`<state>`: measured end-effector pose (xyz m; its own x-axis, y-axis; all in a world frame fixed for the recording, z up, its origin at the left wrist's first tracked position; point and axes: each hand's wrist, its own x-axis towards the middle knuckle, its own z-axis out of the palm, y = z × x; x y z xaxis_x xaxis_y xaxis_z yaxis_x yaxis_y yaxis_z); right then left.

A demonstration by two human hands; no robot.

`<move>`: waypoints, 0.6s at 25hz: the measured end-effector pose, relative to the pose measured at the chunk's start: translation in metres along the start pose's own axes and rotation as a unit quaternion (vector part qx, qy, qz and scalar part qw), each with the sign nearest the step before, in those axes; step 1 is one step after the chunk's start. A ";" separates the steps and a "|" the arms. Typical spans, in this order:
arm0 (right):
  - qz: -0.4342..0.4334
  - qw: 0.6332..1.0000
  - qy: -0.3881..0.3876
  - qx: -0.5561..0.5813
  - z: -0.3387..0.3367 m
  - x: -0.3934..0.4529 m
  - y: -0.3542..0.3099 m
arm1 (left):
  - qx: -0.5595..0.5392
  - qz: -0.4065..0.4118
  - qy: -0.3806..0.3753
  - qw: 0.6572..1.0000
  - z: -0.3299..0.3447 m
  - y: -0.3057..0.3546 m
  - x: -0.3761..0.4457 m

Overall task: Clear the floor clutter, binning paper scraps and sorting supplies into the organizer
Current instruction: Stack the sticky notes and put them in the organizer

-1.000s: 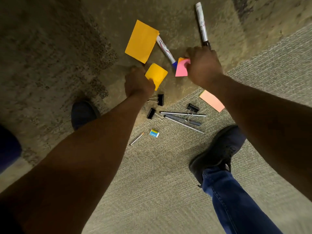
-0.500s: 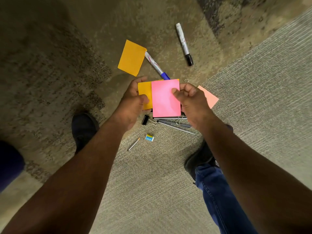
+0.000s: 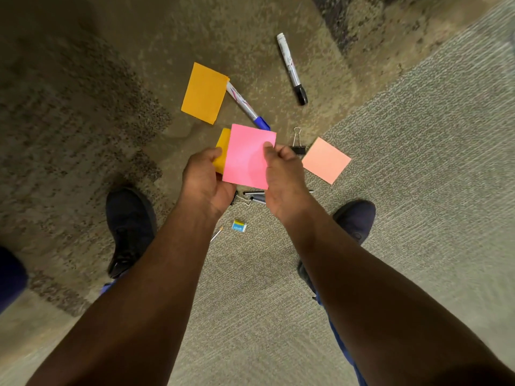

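The pink note [image 3: 246, 157] is pinched by the right hand [image 3: 284, 182] and stacked over the small orange note [image 3: 223, 150] gripped in the left hand [image 3: 207, 185], likely gathered above the floor [image 3: 418, 246] for binning.

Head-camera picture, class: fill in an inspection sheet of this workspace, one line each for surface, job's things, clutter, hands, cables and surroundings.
Surface: carpeted floor, brownish patch meeting a grey ribbed patch.
Job's things: pink note and small orange note held in the hands; large orange paper and peach note lying on the floor.
Clutter: blue-capped marker, black-capped marker, binder clip, pens partly hidden, eraser, pencil.
Hands: left hand holds the orange note; right hand pinches the pink note.
Cables: nothing seen.
Surroundings: two dark shoes; no bin or organizer in view.
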<state>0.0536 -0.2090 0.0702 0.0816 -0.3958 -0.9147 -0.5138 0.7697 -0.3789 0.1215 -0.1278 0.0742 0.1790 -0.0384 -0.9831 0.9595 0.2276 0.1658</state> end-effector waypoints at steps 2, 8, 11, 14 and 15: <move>-0.048 0.996 0.013 -0.072 0.002 -0.001 0.003 | 0.027 0.011 -0.011 1.000 0.000 -0.006 -0.002; -0.186 0.912 0.059 -0.360 -0.041 0.033 0.004 | 0.364 0.111 -0.034 0.924 -0.006 -0.007 0.002; -0.224 0.761 0.146 -0.591 -0.097 0.074 0.001 | 0.344 0.114 -0.019 0.932 -0.004 0.002 0.011; -0.229 0.661 0.134 -0.702 -0.130 0.103 0.006 | 0.341 0.132 0.025 0.930 -0.002 0.005 0.023; -0.230 0.647 0.135 -0.715 -0.134 0.109 0.009 | 0.353 0.137 0.041 0.925 -0.002 0.006 0.027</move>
<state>-0.0565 -0.3126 -0.0142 0.4542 -0.6394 -0.6204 -0.7682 -0.6338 0.0908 0.1318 -0.1258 0.0486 0.4478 0.0065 -0.8941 0.7881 -0.4751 0.3913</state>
